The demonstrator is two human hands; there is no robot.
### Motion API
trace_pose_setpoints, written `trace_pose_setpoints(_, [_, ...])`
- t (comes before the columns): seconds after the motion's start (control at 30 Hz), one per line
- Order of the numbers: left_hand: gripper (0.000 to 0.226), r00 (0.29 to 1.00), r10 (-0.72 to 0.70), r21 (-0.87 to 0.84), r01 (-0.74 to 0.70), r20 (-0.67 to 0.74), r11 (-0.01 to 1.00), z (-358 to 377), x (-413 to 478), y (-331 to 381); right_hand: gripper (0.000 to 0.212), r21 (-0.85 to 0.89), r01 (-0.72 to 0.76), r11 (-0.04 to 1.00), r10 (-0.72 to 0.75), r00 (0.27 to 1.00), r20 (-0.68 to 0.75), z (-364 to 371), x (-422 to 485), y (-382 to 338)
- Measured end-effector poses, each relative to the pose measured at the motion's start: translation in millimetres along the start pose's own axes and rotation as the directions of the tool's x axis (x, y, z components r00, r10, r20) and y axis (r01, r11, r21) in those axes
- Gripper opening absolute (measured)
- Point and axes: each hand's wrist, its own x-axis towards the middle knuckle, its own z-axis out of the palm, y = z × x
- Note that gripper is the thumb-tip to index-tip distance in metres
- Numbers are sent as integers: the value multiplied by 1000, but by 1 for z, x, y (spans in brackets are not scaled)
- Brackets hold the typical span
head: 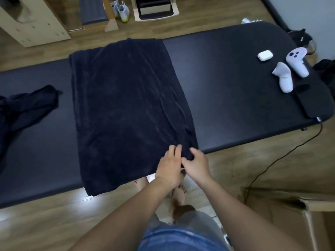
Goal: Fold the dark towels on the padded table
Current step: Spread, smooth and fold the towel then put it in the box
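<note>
At far left on the long dark padded table [226,84], a crumpled dark towel [27,107], bunched up and running off the frame's edge. Right of it and apart from it, a large dark navy towel [126,105] spread flat across the table's width, lightly creased, far edge at the table's far side, near left corner hanging over the near side. At this towel's near right corner, the left hand [169,169], fingers [176,149] nearly straight and close together, lying on the cloth, gripping nothing. Just beside it, the right hand [196,165], fingers [193,151] curled, pinching a small fold of the same corner at the table's near edge. Farther right, well apart on the table's rounded end, a small white oval case [265,55], two white handheld controllers [297,62] and a flat black device [311,104] with a cable.
</note>
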Motion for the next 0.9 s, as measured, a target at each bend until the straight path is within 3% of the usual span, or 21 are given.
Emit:
trace_pose_setpoints(0.07, [61, 993, -57, -300, 24, -104, 954, 2, -5, -11, 19, 11, 80, 997, -81, 993, 81, 8, -8, -8])
trace_pose_setpoints(0.17, [24, 934, -333, -605, 189, -133, 774, -1, -4, -31, 20, 223, 3, 975, -44, 983, 176, 14, -9, 1])
trace_pose_setpoints(0.2, [23, 886, -456, -730, 257, -84, 634, -6, -2, -35, 18, 274, -33, 961, 3, 994, 110, 13, -8, 6])
trace_pose_setpoints(0.23, [24, 837, -547, -856, 296, 19, 423, -12, 0, -36, 14, 281, -67, 957, 68, 998, 6, 13, -3, 13])
trace_pose_setpoints(0.3, [24, 765, -579, -941, 337, 281, -10, -22, 3, -38, 29, 207, -146, 967, 171, 979, -108, 10, 3, 22])
trace_pose_setpoints(0.33, [32, 743, -568, -928, 355, 354, -114, -26, 4, -38, 39, 174, -175, 969, 197, 973, -120, 10, 7, 25])
trace_pose_setpoints(0.37, [38, 733, -557, -915, 372, 391, -153, -29, 3, -39, 45, 180, -193, 965, 219, 966, -137, 10, 10, 25])
trace_pose_setpoints(0.4, [38, 736, -553, -913, 388, 390, -128, -32, 1, -38, 46, 218, -215, 952, 251, 956, -153, 10, 14, 24])
trace_pose_setpoints(0.47, [27, 770, -560, -916, 398, 305, 49, -37, -4, -35, 38, 279, -268, 922, 317, 937, -149, 10, 21, 23])
trace_pose_setpoints(0.53, [17, 825, -534, -901, 361, 187, 242, -38, -11, -37, 24, 229, -281, 932, 310, 945, -101, 11, 24, 22])
trace_pose_setpoints(0.6, [9, 857, -506, -881, 312, 99, 355, -43, -18, -39, 29, 218, -251, 943, 277, 956, -98, 10, 25, 19])
trace_pose_setpoints(0.7, [8, 848, -530, -890, 226, -19, 395, -62, -28, -43, 38, 284, -163, 945, 204, 971, -124, 3, 21, 14])
trace_pose_setpoints(0.77, [10, 814, -571, -897, 173, -101, 406, -80, -36, -49, 30, 303, -99, 948, 144, 981, -129, -2, 15, 12])
trace_pose_setpoints(0.87, [16, 782, -604, -883, 167, -152, 439, -95, -44, -55, 4, 176, 15, 984, 12, 988, -153, -7, -2, 14])
trace_pose_setpoints(0.9, [15, 782, -599, -859, 181, -170, 480, -95, -46, -52, 12, 134, 66, 989, -45, 987, -155, -7, -11, 14])
